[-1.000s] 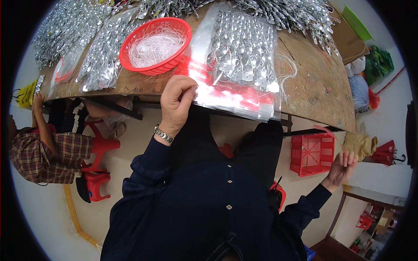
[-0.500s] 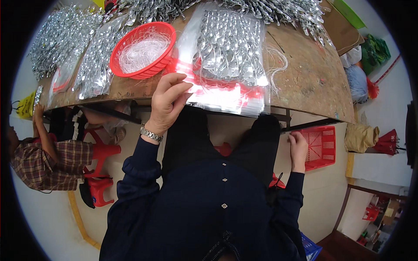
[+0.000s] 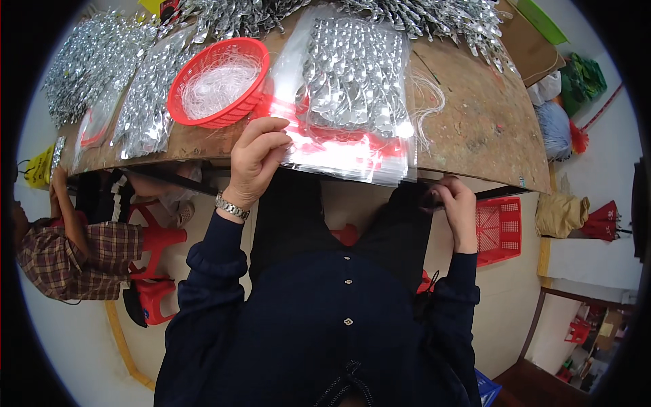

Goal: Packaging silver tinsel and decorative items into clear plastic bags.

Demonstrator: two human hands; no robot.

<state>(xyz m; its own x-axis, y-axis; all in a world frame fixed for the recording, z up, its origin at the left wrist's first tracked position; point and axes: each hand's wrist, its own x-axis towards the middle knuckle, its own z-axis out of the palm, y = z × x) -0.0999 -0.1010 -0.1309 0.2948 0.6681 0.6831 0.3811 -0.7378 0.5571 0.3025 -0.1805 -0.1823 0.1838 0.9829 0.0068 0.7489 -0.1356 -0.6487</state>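
My left hand (image 3: 258, 161), wearing a metal watch, is at the near left corner of a stack of clear plastic bags (image 3: 336, 161) with red bands. Its bent fingers and thumb close on the bag edge. On the stack lies a clear bag filled with rows of shiny silver spoon-shaped pieces (image 3: 356, 74). My right hand (image 3: 458, 207) hangs just off the table's near edge, right of the bags. Its fingers are closed around a small dark thing (image 3: 430, 199), blurred and too indistinct to name.
A red basket (image 3: 237, 115) of thin clear strands stands left of the bags. More silver pieces (image 3: 95, 64) cover the table's left and far sides. Loose strands (image 3: 427, 102) lie at right. A red crate (image 3: 498, 230) is on the floor. A person in a checked shirt (image 3: 81, 258) sits left.
My right hand has moved up and left toward the table edge, and a small dark thing now shows at its fingers. My left hand stays at the bags' corner.
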